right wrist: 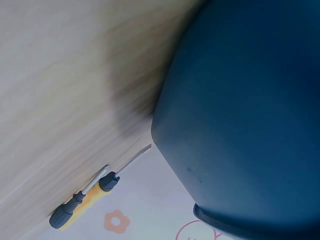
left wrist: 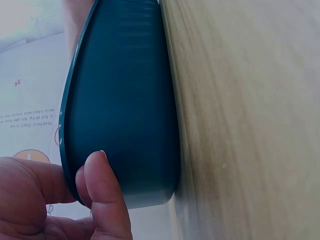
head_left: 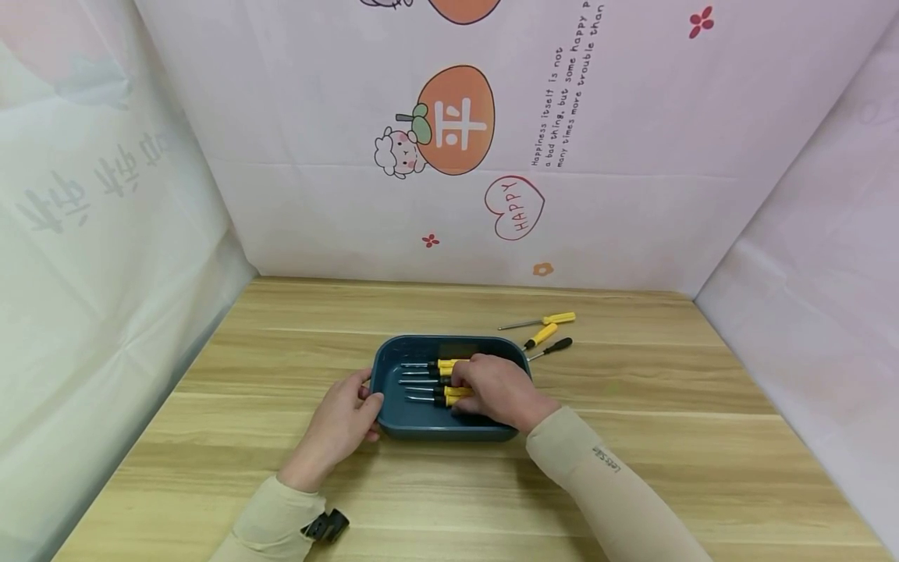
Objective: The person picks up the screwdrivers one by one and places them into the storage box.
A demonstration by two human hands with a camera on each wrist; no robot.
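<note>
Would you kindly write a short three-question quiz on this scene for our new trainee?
1. Which hand holds one end of the tray?
2. True or false: the right hand rests on the table, outside the tray.
3. How many screwdrivers are visible on the table outside the tray? A) one B) three C) six

Key:
1. The left hand.
2. False; its fingers are inside the tray, at the yellow handles.
3. B.
</note>
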